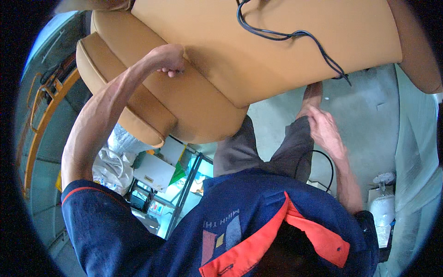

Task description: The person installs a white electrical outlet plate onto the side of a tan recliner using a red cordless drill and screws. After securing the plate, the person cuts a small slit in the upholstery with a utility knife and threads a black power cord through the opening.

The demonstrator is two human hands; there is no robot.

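Observation:
A large piece of tan upholstered furniture (295,60), apparently a sofa or armchair, fills the upper part of the view. My left hand (170,59) is closed in a fist against its seam, beside the stepped side cushions (134,83). Whatever the fist may hold is hidden. Lower right, my right hand (323,127) lies at my knee, its fingers curled at the hem of the dark grey trouser leg (295,134). Bare skin of my lower leg shows just beyond. Across the tan upholstery, a looped black cable (300,33) hangs over the near edge.
An orange metal frame (44,124) stands at the far left. Below the cushions are white plastic bags (113,168), a pale box (154,171) and a dark metal rack (184,189). Clear plastic sheeting (417,138) hangs at right, near a white cylindrical container (382,210).

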